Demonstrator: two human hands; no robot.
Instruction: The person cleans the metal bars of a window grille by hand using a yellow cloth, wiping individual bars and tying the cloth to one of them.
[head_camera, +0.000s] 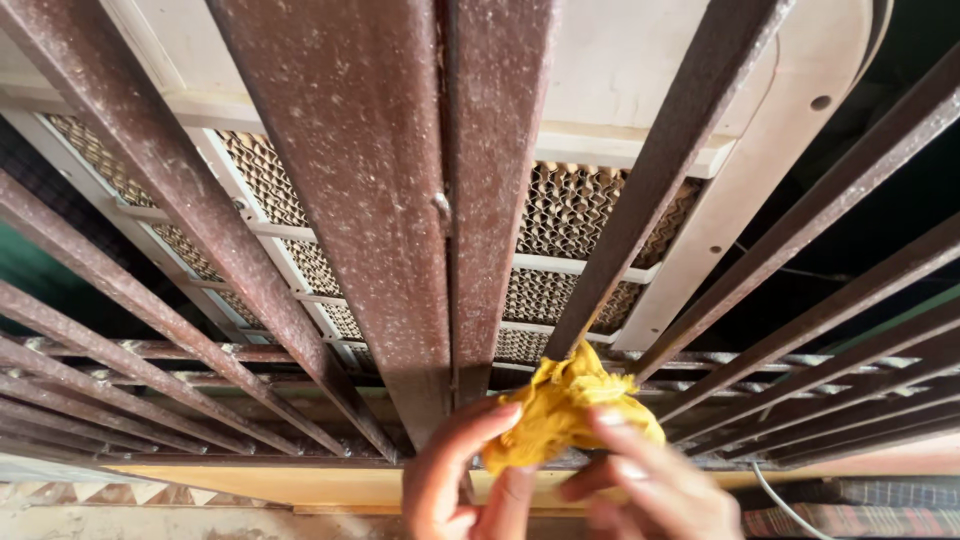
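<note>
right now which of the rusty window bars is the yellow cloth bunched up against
The broad central bar, much wider than the thin slanted ones beside it. The yellow cloth, held by the left hand and right hand, sits at its lower end.

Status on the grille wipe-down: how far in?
Early, by the look of it. Done: nothing clearly clean; the bars look speckled with dust all over. In hand: both hands, left hand and right hand, hold a crumpled yellow cloth at the base of the centre bars. Left: seemingly all the bars, and the cooler behind them.
</note>
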